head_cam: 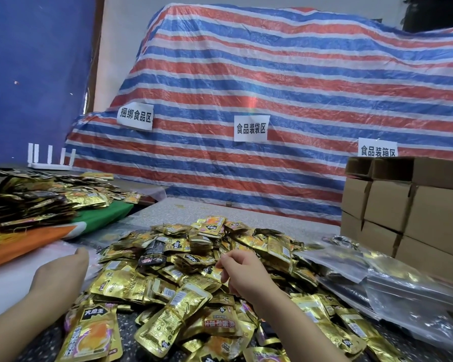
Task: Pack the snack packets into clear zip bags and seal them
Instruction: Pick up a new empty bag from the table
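Our left hand (pixel 63 273) lies flat, fingers relaxed, on thin clear zip bags (pixel 71 253) at the left of the speckled worktop (pixel 259 215). Just right of it spreads a crinkled heap of gold-foil snack packets (pixel 194 270) — flat, rectangular, glossy. Our right hand (pixel 243 270) rests on the heap, fingertips curled around one packet's edge. Further right lie filled clear bags (pixel 392 286) — smooth, shiny — beside stacked matte cardboard boxes (pixel 408 205).
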`<action>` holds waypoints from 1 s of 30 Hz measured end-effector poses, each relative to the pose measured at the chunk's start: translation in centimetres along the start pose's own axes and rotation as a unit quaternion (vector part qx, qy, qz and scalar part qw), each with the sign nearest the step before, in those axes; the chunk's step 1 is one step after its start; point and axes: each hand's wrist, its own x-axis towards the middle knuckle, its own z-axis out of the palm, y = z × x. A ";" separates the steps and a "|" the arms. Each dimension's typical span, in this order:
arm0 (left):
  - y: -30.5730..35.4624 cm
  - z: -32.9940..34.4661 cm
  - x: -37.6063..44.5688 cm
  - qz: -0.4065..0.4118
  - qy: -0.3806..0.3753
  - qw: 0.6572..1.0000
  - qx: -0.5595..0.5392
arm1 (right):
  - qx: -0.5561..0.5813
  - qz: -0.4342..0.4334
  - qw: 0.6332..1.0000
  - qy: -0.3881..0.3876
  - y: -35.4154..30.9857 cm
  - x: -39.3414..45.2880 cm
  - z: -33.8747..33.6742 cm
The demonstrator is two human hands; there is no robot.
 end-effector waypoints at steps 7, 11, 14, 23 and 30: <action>2.2 -2.2 0.9 -0.014 0.168 0.960 -0.221 | 0.001 0.012 1.000 -0.001 -0.3 -0.2 -0.1; 6.5 -6.3 0.1 0.051 0.221 0.912 -0.342 | 0.010 0.020 1.000 0.006 -0.7 -0.1 -0.2; 10.4 -8.8 -1.0 0.113 0.227 0.876 -0.410 | 0.069 0.035 0.997 0.011 -1.3 -0.1 -0.3; 19.2 -11.7 -6.8 0.312 0.257 0.757 -0.514 | 0.367 0.081 0.926 -0.024 -1.8 -1.6 -3.3; 23.4 -11.2 -9.3 0.405 0.197 0.727 -0.518 | 0.361 0.087 0.929 0.010 0.5 -3.1 -6.8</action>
